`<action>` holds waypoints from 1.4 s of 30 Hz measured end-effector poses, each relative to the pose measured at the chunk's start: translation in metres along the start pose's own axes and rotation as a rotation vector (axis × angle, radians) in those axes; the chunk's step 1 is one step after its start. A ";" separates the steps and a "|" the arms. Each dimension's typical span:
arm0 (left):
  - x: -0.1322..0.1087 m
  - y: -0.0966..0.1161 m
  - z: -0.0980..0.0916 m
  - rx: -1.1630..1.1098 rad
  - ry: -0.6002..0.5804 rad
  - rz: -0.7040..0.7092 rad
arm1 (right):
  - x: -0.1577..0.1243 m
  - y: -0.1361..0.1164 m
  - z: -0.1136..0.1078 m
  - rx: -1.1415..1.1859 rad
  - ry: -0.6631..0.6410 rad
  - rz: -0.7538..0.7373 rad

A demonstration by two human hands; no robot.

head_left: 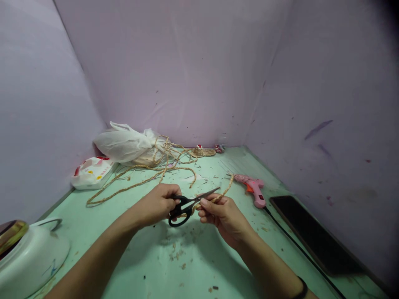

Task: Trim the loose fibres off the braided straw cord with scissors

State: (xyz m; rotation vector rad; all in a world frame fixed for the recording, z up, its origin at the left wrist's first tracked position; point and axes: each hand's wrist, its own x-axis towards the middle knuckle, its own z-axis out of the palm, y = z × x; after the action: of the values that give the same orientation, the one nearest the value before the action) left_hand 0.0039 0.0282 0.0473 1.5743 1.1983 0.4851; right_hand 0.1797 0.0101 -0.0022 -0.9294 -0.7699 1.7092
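Note:
Black-handled scissors (183, 211) are held in my left hand (163, 202), fingers closed at the handles, blades pointing right with a gap between them. My right hand (220, 214) pinches a straw rope (226, 189) near the blades, thumb over it. The rope's upper end rises to the right, close to the nozzle of a pink glue gun (255, 189). Part of the rope passes behind the scissors towards my left fingers. Scraps (176, 253) lie on the green table below my hands.
At the back left are a white plastic bag (127, 143), loose rope (121, 191) and a white packet (93, 172). Small woven pieces (204, 152) rest by the back wall. A dark slab (314, 234) and the gun's cord (299, 247) lie right; a white appliance (40, 253) stands left.

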 end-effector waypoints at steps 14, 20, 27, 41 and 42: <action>0.007 -0.014 0.000 -0.520 -0.329 -0.073 | -0.005 -0.004 0.005 0.016 -0.033 0.001; 0.002 -0.008 -0.004 -0.572 -0.303 -0.016 | -0.003 -0.007 0.003 0.106 0.104 -0.025; 0.005 -0.005 0.003 -0.287 -0.025 0.029 | 0.002 -0.007 0.000 0.183 0.160 -0.046; -0.014 0.005 0.034 0.900 0.305 0.109 | 0.003 -0.011 -0.001 0.205 0.319 -0.247; -0.014 0.005 0.034 0.905 0.296 0.105 | 0.003 -0.011 -0.002 0.197 0.317 -0.257</action>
State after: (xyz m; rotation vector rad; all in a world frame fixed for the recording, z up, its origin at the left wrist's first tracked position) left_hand 0.0271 -0.0005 0.0425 2.3938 1.6998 0.2424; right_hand 0.1854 0.0166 0.0049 -0.8946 -0.4774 1.3453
